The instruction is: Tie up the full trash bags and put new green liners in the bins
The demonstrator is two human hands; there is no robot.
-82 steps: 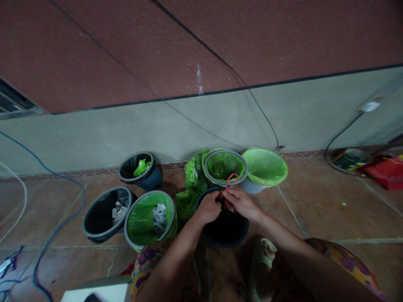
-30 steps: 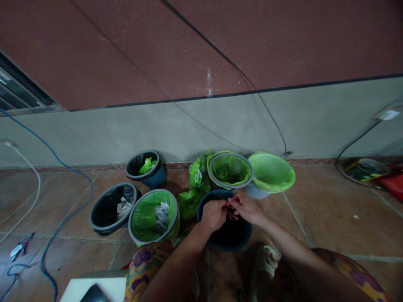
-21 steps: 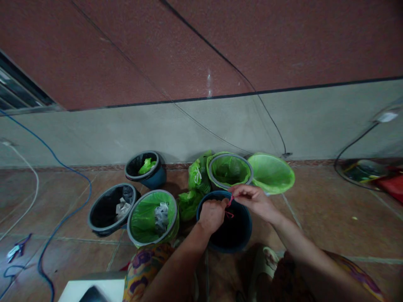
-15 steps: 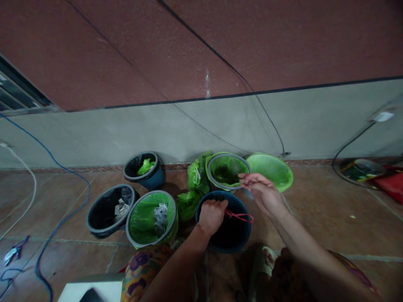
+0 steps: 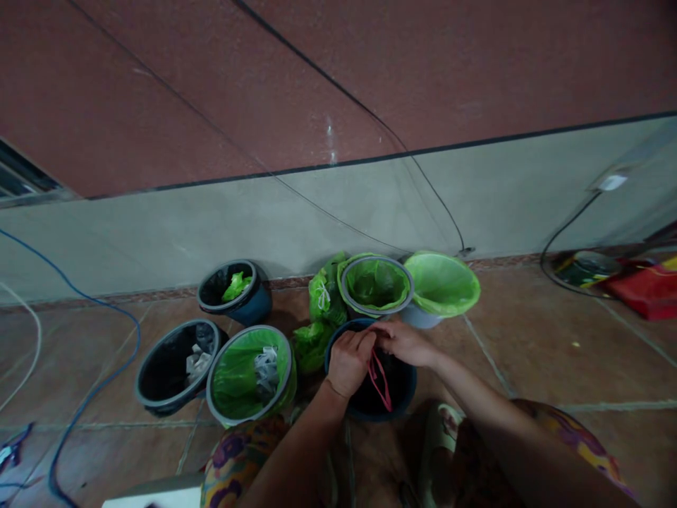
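A dark blue bin (image 5: 353, 411) with a dark inside stands between my feet. My left hand (image 5: 348, 361) is closed over its mouth, holding a red drawstring (image 5: 379, 384) whose loop hangs down into the bin. From the right, my right hand (image 5: 406, 342) meets it, its fingertips pinched at the top of the same drawstring. The exact grip is partly hidden by the fingers. Beyond the blue bin are a grey-rimmed bin (image 5: 376, 286) and a pale bin (image 5: 443, 286), both with green liners. Tied green bags (image 5: 324, 300) lie to the left.
On the left stand a green-lined bin (image 5: 227, 377) with grey litter, a black-lined bin (image 5: 159, 367) and another black-lined bin (image 5: 254, 300). A blue cable (image 5: 98, 384) crosses the floor. A red object (image 5: 642, 289) lies by the wall at right.
My right hand has come down and left from above the lined bins to join my left hand at the drawstring. The loop, which stretched rightward, now hangs down. The view has shifted slightly.
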